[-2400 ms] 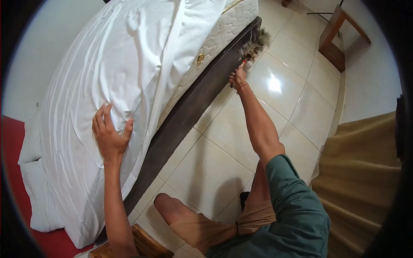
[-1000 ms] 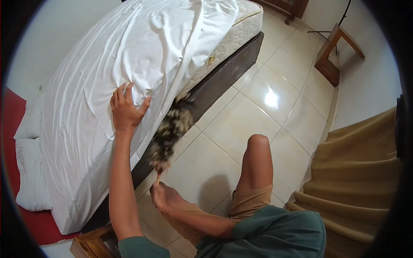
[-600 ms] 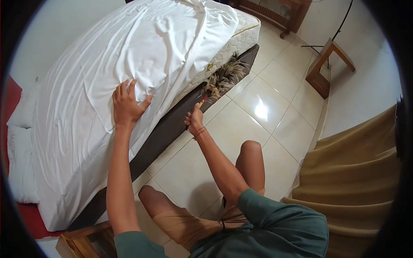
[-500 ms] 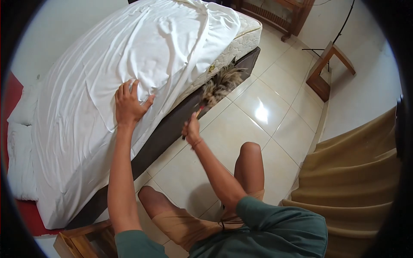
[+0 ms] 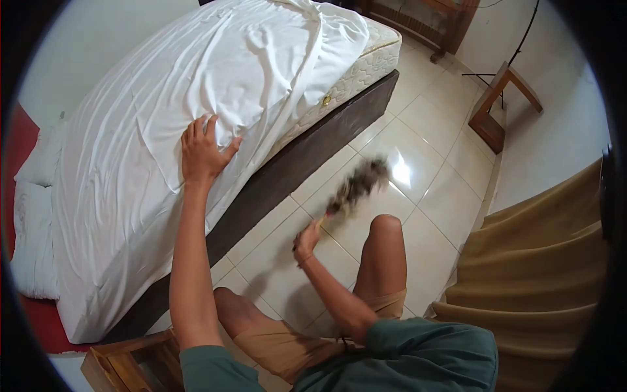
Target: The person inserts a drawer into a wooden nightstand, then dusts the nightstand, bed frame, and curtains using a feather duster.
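My left hand (image 5: pixel 204 151) lies with spread fingers on the rumpled white sheet (image 5: pixel 147 124) that covers much of the mattress (image 5: pixel 379 57). My right hand (image 5: pixel 305 242) is closed round the handle of a feather duster (image 5: pixel 358 186). The duster's grey-brown feathers are blurred and hang over the floor tiles, apart from the bed. Beside them runs the dark side of the bed base (image 5: pixel 287 171), its upper part partly covered by the sheet at the near end.
Below my left arm stands a wooden bedside piece (image 5: pixel 124 366). White pillows (image 5: pixel 36 242) lie at the left edge. A brown curtain (image 5: pixel 529 274) hangs at the right. A wooden frame (image 5: pixel 486 127) leans by the wall, and wooden furniture (image 5: pixel 418 26) stands at the far end.
My right hand has drawn the duster away from the bed base's side, toward my knees and over the floor. My left hand has stayed on the sheet since half a second ago.
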`<state>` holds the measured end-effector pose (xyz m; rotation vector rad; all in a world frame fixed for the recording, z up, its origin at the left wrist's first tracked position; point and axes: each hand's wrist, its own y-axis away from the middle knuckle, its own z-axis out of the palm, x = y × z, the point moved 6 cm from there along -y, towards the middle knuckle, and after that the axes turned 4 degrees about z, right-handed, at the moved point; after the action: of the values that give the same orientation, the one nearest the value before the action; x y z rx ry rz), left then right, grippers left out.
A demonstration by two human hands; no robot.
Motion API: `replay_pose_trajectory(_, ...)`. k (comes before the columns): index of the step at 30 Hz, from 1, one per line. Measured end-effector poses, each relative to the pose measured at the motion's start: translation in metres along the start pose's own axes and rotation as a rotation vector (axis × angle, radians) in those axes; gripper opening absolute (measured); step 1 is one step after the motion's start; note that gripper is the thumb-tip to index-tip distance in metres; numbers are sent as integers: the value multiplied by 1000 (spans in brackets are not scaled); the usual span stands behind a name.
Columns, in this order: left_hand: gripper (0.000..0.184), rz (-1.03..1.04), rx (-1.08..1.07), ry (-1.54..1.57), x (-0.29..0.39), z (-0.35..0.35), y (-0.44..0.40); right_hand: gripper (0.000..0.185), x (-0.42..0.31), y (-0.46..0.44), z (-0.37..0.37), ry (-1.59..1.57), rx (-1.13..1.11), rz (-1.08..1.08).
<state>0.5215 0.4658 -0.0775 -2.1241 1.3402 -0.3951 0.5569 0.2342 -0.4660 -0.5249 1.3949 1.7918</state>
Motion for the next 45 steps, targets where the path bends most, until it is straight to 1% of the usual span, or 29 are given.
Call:
replay_pose_trajectory(1,66,4,4,-5,-1,1,-1,39,-41,3,9,-52,-91,-84)
replay_pose_trajectory(3,66,9,-14,-7,1,2,7,43,-115,-11,23,126,-68,-196)
replay_pose_trajectory(4,66,12,-15,-10,1,1,6,48,-150,-26,33,95,-102,-278)
replay_pose_trajectory(7,66,8,-15,-6,2,-1,2,34,-271,-38,58,28,-205,-497)
replay_pose_trajectory(9,66,6,-30,-7,1,-1,2,38,-335,-61,61,35,-174,-545)
replay_pose_trajectory(11,67,21,-20,-12,-4,-2,4,34,-380,-79,52,32,-119,-524)
replay_pose_trajectory(13,68,27,-6,-2,0,-1,2,28,-395,-82,41,-27,-186,-497)
replay_pose_trajectory(15,67,25,9,-11,1,0,2,23,-374,-78,28,-71,-239,-462)
replay_pose_trajectory(17,65,34,0,-20,1,1,3,22,-331,-71,17,-33,-269,-362)
replay_pose_trajectory(19,63,19,-42,-22,1,2,5,22,-297,-78,22,-34,-211,-152)
replay_pose_trajectory(22,63,50,-64,-14,0,4,-7,23,-311,-56,53,-84,-400,-189)
replay_pose_trajectory(25,62,47,-124,-12,12,10,-12,26,-289,-89,-2,272,-522,-91)
replay_pose_trajectory(27,65,70,-123,-52,17,30,-10,31,-295,-79,-62,417,-266,-62)
replay_pose_trajectory(29,65,78,-183,-25,31,48,-14,33,-319,-70,-116,758,29,-364)
replay_pose_trajectory(31,67,35,-215,-11,37,55,-19,33,-361,-25,-131,665,172,-519)
replay_pose_trajectory(32,69,-69,-232,114,36,64,-11,33,-380,5,-138,629,248,-592)
replay_pose_trajectory(33,71,-172,-253,228,37,58,-6,33,-399,41,-141,572,241,-499)
replay_pose_trajectory(34,72,-190,-222,304,59,45,3,34,-424,75,-140,518,226,-421)
replay_pose_trajectory(35,70,-283,-265,326,118,5,-1,34,-448,100,-138,472,197,-361)
replay_pose_trajectory(36,66,-273,-253,545,155,-3,13,34,-467,130,-134,433,181,-322)
replay_pose_trajectory(37,66,-541,-518,1035,212,-29,2,35,-489,154,-120,424,158,-258)
replay_pose_trajectory(38,70,-392,-547,1036,253,-32,15,35,-511,182,-113,442,144,-210)
replay_pose_trajectory(39,70,-725,-783,1331,309,-73,3,36,-528,211,-110,455,131,-174)
replay_pose_trajectory(40,70,-1071,-1025,1615,378,-123,-17,35,-541,242,-106,484,133,-241)
replay_pose_trajectory(41,62,-1303,-965,1803,420,-147,-30,35,-561,260,-100,517,135,-316)
replay_pose_trajectory(42,53,-1263,-1115,1985,456,-154,-41,33,-600,291,-92,675,149,-222)
replay_pose_trajectory(43,43,-1336,-1220,1970,484,-178,-59,32,-626,333,-83,830,172,-120)
replay_pose_trajectory(44,29,-1109,-1282,1862,498,-191,-74,29,-628,346,-96,796,220,-278)
replay_pose_trajectory(45,26,-967,-1393,1825,511,-203,-93,31,-655,365,-100,695,260,-448)
